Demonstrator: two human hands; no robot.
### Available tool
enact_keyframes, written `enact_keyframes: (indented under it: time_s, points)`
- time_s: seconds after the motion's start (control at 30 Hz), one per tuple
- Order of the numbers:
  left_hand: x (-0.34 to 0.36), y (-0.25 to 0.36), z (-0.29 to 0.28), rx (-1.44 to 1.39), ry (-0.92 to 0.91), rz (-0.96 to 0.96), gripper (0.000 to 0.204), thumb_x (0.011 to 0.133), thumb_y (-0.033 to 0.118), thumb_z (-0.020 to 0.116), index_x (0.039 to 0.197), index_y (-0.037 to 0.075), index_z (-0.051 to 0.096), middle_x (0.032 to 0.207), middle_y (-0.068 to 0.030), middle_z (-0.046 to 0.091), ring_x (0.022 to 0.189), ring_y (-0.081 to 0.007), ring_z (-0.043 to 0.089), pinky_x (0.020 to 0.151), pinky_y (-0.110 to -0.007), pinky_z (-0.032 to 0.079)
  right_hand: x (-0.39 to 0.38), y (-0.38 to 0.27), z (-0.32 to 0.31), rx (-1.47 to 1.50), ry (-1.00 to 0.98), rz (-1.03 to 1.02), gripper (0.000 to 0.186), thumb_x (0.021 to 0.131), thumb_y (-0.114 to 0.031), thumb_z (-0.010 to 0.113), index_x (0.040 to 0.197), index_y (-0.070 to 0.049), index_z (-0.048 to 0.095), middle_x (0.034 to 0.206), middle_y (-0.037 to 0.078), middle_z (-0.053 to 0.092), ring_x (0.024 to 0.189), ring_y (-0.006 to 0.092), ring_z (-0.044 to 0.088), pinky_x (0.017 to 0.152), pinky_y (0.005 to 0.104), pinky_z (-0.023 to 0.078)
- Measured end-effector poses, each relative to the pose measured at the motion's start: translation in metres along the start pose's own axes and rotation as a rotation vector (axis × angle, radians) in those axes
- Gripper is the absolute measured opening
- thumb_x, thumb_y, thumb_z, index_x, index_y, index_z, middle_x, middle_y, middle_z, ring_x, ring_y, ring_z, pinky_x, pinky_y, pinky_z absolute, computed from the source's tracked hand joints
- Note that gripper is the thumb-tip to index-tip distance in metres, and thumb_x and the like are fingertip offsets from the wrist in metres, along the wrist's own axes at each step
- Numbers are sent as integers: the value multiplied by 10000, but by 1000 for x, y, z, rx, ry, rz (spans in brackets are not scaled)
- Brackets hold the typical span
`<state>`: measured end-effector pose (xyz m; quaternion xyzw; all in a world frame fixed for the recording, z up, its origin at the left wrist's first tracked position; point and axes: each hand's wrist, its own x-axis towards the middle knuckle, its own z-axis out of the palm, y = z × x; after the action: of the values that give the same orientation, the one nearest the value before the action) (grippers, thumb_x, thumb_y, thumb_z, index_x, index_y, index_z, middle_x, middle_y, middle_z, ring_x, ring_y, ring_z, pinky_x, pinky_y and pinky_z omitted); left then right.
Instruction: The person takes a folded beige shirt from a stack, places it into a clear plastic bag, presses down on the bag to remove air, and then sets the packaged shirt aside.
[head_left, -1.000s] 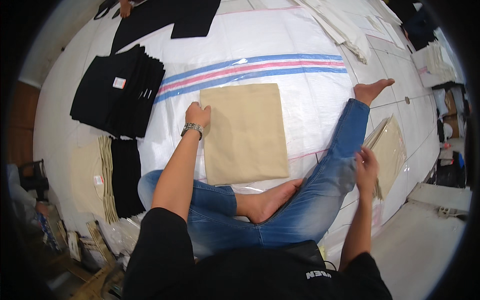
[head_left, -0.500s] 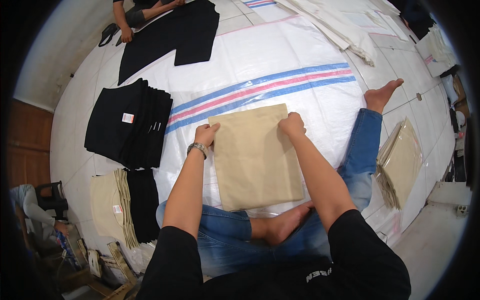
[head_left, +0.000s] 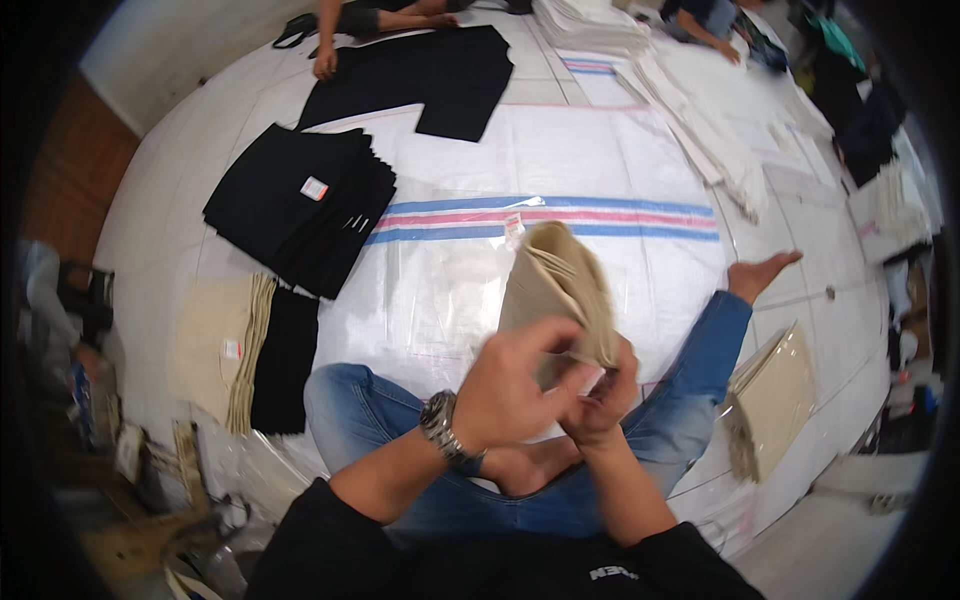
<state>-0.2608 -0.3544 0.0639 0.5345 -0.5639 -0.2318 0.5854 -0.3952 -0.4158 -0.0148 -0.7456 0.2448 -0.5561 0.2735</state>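
Folded beige trousers (head_left: 555, 280) stand tilted on edge above my lap, their layers fanned apart at the top. My right hand (head_left: 605, 395) has its fingers wrapped round their lower end. Close against it on the left, my left hand (head_left: 520, 385) has thumb and fingers curled together, blurred by motion. A small pale piece shows between the hands, too smeared to name. A red-and-white label (head_left: 513, 230) shows beside the top of the trousers, on what looks like clear plastic.
A white sheet (head_left: 440, 300) with blue and pink stripes covers the floor. Stacked black garments (head_left: 300, 200) and beige ones (head_left: 215, 350) lie left; plastic-wrapped beige garments (head_left: 780, 400) lie right. Black trousers (head_left: 420, 80) lie spread out near another person's hand (head_left: 325, 65).
The trousers, which lay flat between my spread hands, are now lifted and turned on edge. Both hands have come together at their lower end, and the view has shifted.
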Motion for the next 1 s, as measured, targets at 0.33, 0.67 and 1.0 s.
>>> enact_keyframes:
  time_s: [0.33,0.67,1.0]
  points:
    - [23,66,-75,281,72,668,303,899,199,642,1139,17,671,1103,-167,693,1046,-277,656,905,-362,490,42,-41,-36,388,-54,117,244,945,-13,607,1163,81,552,1088,125,650,997,170,628,890,284,486]
    - [-25,26,-58,-413,-124,-492,262,993,246,550,1031,5,646,851,-37,634,710,-105,584,596,-239,472,44,-60,-56,460,50,96,245,943,7,595,1177,69,559,1116,124,654,1022,162,629,898,280,488]
    - [-66,9,-39,-1227,-67,-590,365,901,-24,610,1232,56,479,1023,-127,654,839,-178,631,725,-310,543,21,-25,-76,462,22,179,244,927,21,602,1162,71,558,1089,119,658,1001,166,628,896,288,483]
